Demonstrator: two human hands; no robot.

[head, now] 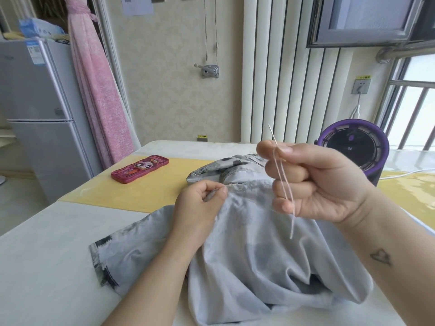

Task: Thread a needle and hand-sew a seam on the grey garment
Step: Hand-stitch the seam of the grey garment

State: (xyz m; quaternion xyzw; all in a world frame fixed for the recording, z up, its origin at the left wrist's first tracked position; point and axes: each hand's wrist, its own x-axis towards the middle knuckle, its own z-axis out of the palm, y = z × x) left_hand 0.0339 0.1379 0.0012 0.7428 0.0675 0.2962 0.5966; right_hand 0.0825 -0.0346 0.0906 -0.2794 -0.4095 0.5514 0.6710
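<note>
Now I see my right hand [315, 182] pinching the needle [272, 134], tip toward eleven o'clock, pale thread [283, 184] trailing down; my left hand [200, 203] apparently pinches the crumpled grey garment [254, 255] on the worktop [47, 255].

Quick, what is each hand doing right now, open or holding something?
Left hand: closed, pinching the grey garment at the seam.
Right hand: closed, holding the needle point up, thread trailing down.
</note>
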